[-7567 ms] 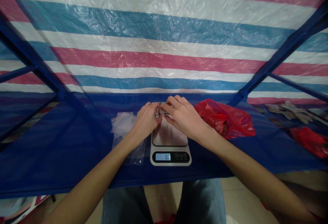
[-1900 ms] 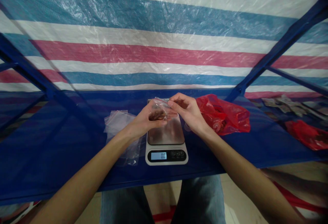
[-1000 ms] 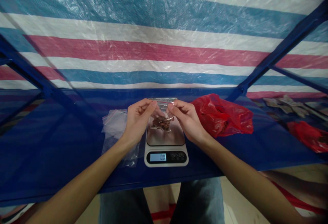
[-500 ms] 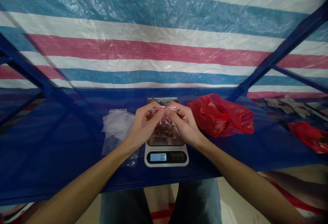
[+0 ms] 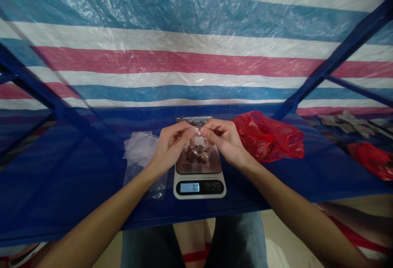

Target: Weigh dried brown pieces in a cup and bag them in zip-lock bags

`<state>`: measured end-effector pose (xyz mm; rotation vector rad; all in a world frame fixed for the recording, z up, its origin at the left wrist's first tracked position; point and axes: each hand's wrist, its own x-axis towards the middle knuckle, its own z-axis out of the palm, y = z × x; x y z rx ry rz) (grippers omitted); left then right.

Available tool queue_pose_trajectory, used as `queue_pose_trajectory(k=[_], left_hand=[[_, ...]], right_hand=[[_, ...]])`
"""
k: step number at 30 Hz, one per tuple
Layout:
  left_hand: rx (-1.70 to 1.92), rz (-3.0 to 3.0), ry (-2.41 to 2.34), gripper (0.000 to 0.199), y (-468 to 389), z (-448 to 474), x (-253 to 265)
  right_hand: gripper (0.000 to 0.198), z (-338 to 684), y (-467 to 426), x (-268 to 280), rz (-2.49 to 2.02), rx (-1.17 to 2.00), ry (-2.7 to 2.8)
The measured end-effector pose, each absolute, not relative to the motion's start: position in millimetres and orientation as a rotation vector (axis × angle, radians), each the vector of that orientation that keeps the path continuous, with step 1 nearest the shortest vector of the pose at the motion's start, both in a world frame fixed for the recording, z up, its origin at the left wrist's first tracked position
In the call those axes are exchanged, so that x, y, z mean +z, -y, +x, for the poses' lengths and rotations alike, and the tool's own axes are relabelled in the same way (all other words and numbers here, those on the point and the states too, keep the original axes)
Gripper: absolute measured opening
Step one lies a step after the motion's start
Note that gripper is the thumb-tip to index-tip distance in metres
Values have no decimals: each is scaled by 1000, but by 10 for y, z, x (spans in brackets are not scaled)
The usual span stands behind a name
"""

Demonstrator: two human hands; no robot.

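Observation:
Between my two hands hangs a small clear zip bag (image 5: 198,153) with several brown pieces in its lower part; their kind is too small to tell. My left hand (image 5: 172,140) pinches its top edge from the left. On the right, my right hand (image 5: 221,138) pinches the same edge between thumb and fingers. Under the bag is a kitchen scale (image 5: 199,192) with a steel plate and a white body. Its display (image 5: 189,188) reads 0.0. From this view I cannot tell whether the bag touches the plate.
Left of the scale lies a loose pile of clear zip bags (image 5: 139,149). A red plastic bag (image 5: 270,137) sits to the right. Farther right are another red bag (image 5: 371,159) and some small packets (image 5: 346,122). Blue posts (image 5: 340,51) slant up on both sides of the blue table (image 5: 86,170).
My right hand has shifted slightly right along the bag's top edge. The red line of the bag's seal shows less, and the brown pieces are more visible. The display still reads 0.0.

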<state>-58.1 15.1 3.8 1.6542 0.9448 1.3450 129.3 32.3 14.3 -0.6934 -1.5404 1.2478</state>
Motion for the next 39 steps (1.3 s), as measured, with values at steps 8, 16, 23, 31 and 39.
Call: queue_pose_trajectory(k=[8, 16, 23, 31, 39], left_hand=[[1463, 1605, -1025, 34, -171, -582, 16], [1499, 1986, -992, 24, -126, -566, 82], [1592, 1779, -959, 18, -130, -563, 164], [2081, 1232, -917, 33, -111, -1429, 440], [1522, 1333, -1970, 31, 211, -3040, -45]], right_hand=[[36, 1287, -255, 149, -857, 1100, 1588], [27, 1199, -175, 75, -777, 823, 1767], [36, 1228, -245, 235, -669, 1021, 1607], [32, 1416, -297, 158, -756, 825, 1627], [30, 1456, -265, 113, -786, 790, 1680]])
